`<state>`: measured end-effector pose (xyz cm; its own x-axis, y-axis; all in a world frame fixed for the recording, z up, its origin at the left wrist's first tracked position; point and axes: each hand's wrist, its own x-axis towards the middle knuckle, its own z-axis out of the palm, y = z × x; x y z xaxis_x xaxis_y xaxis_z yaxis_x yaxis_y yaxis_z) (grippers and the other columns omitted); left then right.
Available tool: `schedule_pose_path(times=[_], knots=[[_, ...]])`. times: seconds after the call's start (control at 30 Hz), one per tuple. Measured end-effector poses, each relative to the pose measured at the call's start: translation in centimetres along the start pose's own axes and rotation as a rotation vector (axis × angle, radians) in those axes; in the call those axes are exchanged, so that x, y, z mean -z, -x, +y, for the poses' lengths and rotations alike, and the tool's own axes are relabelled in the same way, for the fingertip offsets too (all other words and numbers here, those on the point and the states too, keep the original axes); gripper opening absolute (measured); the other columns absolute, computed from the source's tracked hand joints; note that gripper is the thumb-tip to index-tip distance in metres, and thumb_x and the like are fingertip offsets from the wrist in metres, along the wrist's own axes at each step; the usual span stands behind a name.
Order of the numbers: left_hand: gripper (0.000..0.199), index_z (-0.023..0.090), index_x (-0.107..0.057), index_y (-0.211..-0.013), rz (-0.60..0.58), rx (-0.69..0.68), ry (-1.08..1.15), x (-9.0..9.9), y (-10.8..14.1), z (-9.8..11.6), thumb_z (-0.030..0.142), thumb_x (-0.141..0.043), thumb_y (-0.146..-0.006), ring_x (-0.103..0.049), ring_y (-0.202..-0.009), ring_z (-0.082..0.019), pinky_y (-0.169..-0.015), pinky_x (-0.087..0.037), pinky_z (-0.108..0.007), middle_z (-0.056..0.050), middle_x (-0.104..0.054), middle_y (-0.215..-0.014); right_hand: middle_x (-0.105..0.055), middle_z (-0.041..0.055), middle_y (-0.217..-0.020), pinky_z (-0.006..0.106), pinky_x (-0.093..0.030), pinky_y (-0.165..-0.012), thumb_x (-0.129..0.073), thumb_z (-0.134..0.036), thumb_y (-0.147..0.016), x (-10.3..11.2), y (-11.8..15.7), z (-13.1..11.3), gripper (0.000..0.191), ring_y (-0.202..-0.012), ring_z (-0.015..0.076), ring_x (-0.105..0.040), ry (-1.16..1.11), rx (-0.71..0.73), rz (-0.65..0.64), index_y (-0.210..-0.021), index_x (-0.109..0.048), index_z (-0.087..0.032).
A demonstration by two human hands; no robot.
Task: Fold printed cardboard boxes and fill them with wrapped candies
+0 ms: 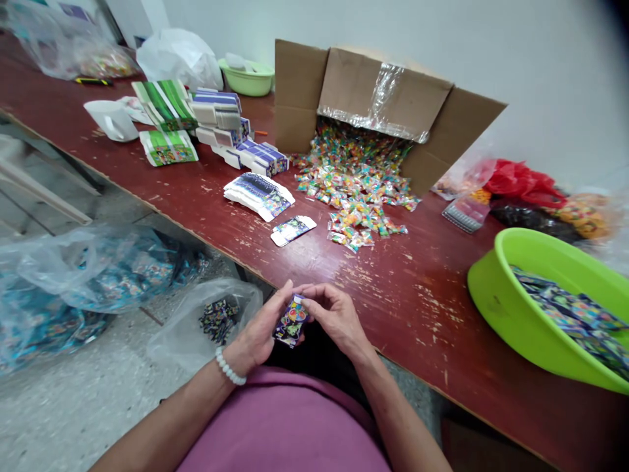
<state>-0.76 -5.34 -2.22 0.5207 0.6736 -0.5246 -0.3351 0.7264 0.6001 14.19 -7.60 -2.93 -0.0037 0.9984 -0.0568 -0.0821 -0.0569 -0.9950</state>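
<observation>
A small dark printed candy box (291, 324) is between my hands at the table's front edge, over my lap. My left hand (263, 326) wraps round its left side. The fingers of my right hand (337, 316) close on its upper end, at a white flap. On the table beyond lie a few flat box blanks (293, 229) and a fanned stack of similar blanks (259, 195). To their right, wrapped candies (361, 196) spill out of a cardboard box (386, 92) lying on its side.
A green basin (491, 288) with dark printed packets stands at the right. Bundled blanks (170, 115) and a white mug (112, 120) are at the back left. A clear bag (196, 328) of small dark boxes sits below the table edge, beside bags of blue packets (132, 269).
</observation>
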Motion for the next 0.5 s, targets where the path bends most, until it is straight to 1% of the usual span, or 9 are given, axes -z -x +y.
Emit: schedule_pose_path(times=[0.17, 0.27, 0.33, 0.4, 0.5], knots=[[0.053, 0.016, -0.068, -0.121, 0.022, -0.022, -0.061, 0.5, -0.3, -0.4, 0.058, -0.056, -0.091, -0.061, -0.055, -0.015, -0.046, -0.052, -0.025, -0.007, -0.073, -0.082, -0.075, 0.0033, -0.083, 0.025, -0.052, -0.053, -0.076, -0.033, -0.075, -0.6, -0.5, -0.2, 0.014, -0.066, 0.0162, -0.066, -0.063, -0.043, 0.056, -0.074, -0.073, -0.02], [0.052, 0.016, -0.071, -0.116, 0.042, -0.049, -0.111, 0.9, -0.4, -0.5, 0.059, -0.059, -0.089, -0.062, -0.056, -0.016, -0.046, -0.051, -0.024, -0.007, -0.073, -0.079, -0.075, 0.0033, -0.081, 0.026, -0.053, -0.055, -0.075, -0.034, -0.075, -0.8, -0.5, 0.0, 0.014, -0.067, 0.0169, -0.066, -0.028, -0.027, 0.087, -0.072, -0.072, -0.02], [0.051, 0.015, -0.073, -0.11, 0.063, -0.059, -0.139, 1.1, -0.5, -0.6, 0.059, -0.061, -0.087, -0.062, -0.057, -0.016, -0.046, -0.051, -0.025, -0.007, -0.073, -0.077, -0.075, 0.0037, -0.083, 0.027, -0.053, -0.057, -0.074, -0.033, -0.077, -0.8, -0.4, 0.1, 0.015, -0.069, 0.0174, -0.067, 0.0, -0.03, 0.078, -0.073, -0.072, -0.02], [0.049, 0.015, -0.074, -0.107, 0.081, -0.058, -0.146, 1.2, -0.4, -0.5, 0.058, -0.062, -0.086, -0.063, -0.057, -0.016, -0.045, -0.052, -0.025, -0.007, -0.072, -0.076, -0.075, 0.0045, -0.088, 0.028, -0.053, -0.061, -0.073, -0.033, -0.08, -0.6, -0.3, 0.2, 0.014, -0.073, 0.0182, -0.068, 0.037, -0.005, 0.057, -0.075, -0.072, -0.02], [0.041, 0.016, -0.073, -0.108, 0.07, -0.031, -0.065, 1.1, -0.5, -0.1, 0.05, -0.064, -0.087, -0.061, -0.053, -0.015, -0.043, -0.051, -0.025, -0.004, -0.071, -0.075, -0.074, 0.0051, -0.097, 0.031, -0.053, -0.075, -0.068, -0.034, -0.087, -0.4, 0.1, 0.5, 0.013, -0.086, 0.02, -0.067, 0.145, 0.113, 0.015, -0.082, -0.073, -0.022]])
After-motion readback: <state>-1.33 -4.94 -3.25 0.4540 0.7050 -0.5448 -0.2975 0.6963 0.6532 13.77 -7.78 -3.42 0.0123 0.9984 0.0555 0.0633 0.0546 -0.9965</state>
